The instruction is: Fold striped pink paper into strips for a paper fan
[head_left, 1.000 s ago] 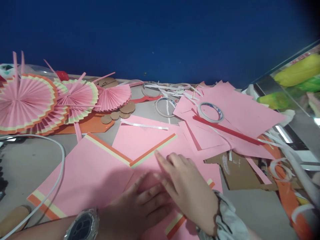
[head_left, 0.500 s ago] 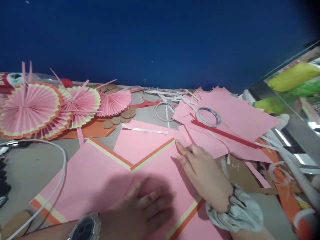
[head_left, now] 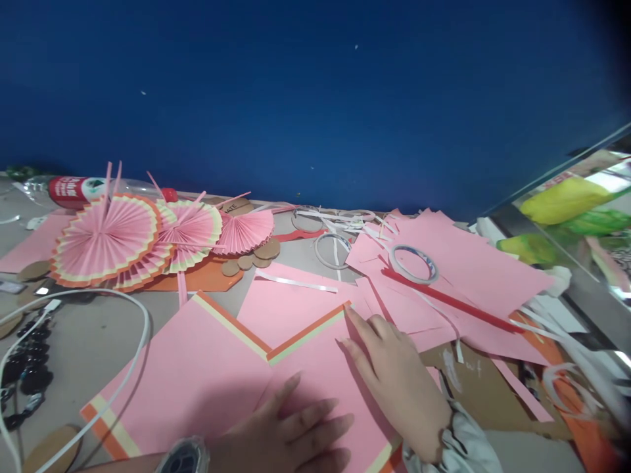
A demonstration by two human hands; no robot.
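My left hand (head_left: pixel 296 427) lies with fingers spread on a pink paper sheet (head_left: pixel 315 374) in front of me. Its upper edge carries an orange strip (head_left: pixel 310 330) beside a pale yellow-green one. At that sheet's upper right corner is my right hand (head_left: pixel 394 384), index fingertip touching the corner, thumb apart from it, other fingers bent. To the left a second pink sheet (head_left: pixel 187 368), with matching striped edges, meets the first in a V. A further pink sheet (head_left: pixel 290 309) shows behind them, with a white strip (head_left: pixel 296 282) on it.
Folded paper fans (head_left: pixel 106 230), cardboard discs (head_left: pixel 267 249) and a plastic bottle (head_left: pixel 69 190) are at the back left. A white cable (head_left: pixel 142 315) loops over the left sheet. At right lie stacked pink sheets (head_left: pixel 458 256), a tape roll (head_left: pixel 413 264) and a red strip (head_left: pixel 453 302).
The camera view has tilted up, so everything sits lower in the picture, and more shows at left. Both hands stay on the paper, with little visible movement.
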